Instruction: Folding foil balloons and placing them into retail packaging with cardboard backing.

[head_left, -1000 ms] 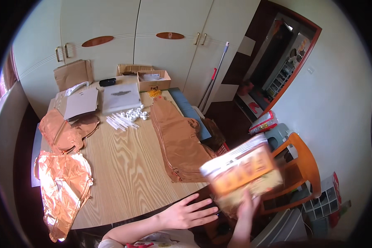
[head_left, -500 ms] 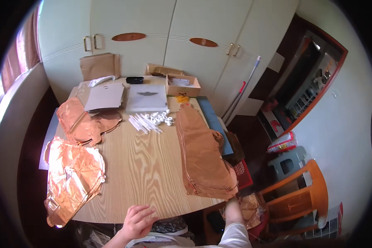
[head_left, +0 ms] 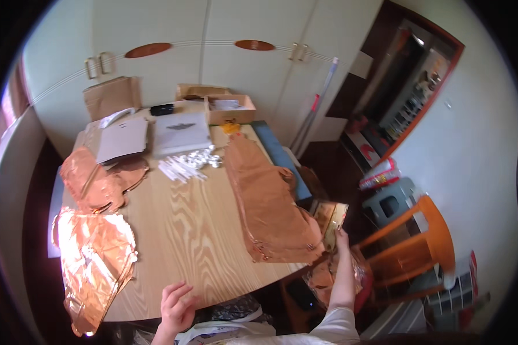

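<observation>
At the table's right edge, my right hand (head_left: 342, 237) grips a shiny gold foil piece (head_left: 330, 221), its exact kind unclear. Beside it on the table lies a stack of flat, matte copper-coloured foil balloons (head_left: 270, 201). My left hand (head_left: 178, 306) hovers at the near edge, fingers loosely spread and nothing in them. To its left, a glossy copper foil balloon (head_left: 95, 259) lies flat and hangs over the edge. More copper foil balloons (head_left: 95, 181) lie behind that one. Under my right forearm, crumpled copper foil (head_left: 322, 282) sits on a seat.
White sticks (head_left: 178, 168) and small white cups (head_left: 204, 156) lie mid-table. Behind them are grey sheets (head_left: 122, 140), a clear-covered flat pack (head_left: 182, 132) and an open cardboard box (head_left: 230, 109). A wooden chair (head_left: 411, 247) and grey stool (head_left: 390, 201) stand to the right.
My right hand has come up from below the table's right corner with the gold foil piece in it. The view has swung right; my left hand stays near the front edge.
</observation>
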Demonstrator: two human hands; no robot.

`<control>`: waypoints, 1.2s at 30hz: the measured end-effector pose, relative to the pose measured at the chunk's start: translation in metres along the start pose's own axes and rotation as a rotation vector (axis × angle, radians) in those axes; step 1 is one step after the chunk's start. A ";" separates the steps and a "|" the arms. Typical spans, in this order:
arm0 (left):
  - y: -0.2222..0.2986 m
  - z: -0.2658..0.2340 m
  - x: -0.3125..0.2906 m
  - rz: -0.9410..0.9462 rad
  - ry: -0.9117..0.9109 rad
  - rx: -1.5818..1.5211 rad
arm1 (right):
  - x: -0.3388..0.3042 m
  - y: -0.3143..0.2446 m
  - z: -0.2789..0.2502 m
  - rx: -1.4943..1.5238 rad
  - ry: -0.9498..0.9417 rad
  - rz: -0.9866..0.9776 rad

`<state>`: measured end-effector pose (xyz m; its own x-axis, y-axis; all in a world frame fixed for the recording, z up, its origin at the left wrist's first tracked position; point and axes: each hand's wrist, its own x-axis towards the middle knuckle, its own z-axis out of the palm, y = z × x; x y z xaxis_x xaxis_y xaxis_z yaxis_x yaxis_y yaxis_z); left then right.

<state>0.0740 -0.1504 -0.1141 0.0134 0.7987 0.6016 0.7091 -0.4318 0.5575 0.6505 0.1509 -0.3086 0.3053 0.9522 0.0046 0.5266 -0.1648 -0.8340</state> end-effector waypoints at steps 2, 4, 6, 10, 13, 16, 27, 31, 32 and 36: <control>-0.004 0.005 -0.004 -0.006 0.022 -0.018 | -0.017 -0.020 -0.041 0.329 -0.022 0.116; -0.003 0.007 -0.002 -0.008 0.036 -0.028 | -0.030 -0.040 -0.057 0.389 -0.006 0.080; -0.002 0.008 0.002 0.015 0.026 -0.036 | -0.037 -0.048 -0.061 0.447 0.000 0.050; 0.001 0.007 0.004 0.025 0.023 -0.016 | -0.020 -0.041 -0.038 -0.054 0.009 -0.195; 0.005 -0.001 -0.001 -0.029 -0.010 0.066 | -0.018 -0.043 0.049 -0.664 -0.017 -0.287; -0.003 0.001 -0.004 0.000 0.010 0.010 | 0.017 0.042 0.096 -0.956 -0.144 -0.169; 0.005 -0.013 -0.012 -0.031 -0.027 0.045 | -0.056 0.024 0.111 -0.768 0.276 0.103; 0.019 0.005 -0.021 -0.036 -0.178 -0.141 | -0.105 -0.008 0.044 -0.154 0.829 0.027; 0.026 0.007 -0.030 -0.098 -0.225 -0.199 | -0.125 -0.049 0.037 0.094 0.767 -0.034; 0.038 0.031 -0.019 -0.168 -0.446 -0.392 | -0.266 -0.202 0.027 1.249 0.128 -0.193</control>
<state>0.1230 -0.1692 -0.1221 0.2780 0.9308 0.2372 0.4165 -0.3393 0.8435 0.4416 -0.0619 -0.1557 0.4184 0.8906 0.1786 -0.5110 0.3933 -0.7643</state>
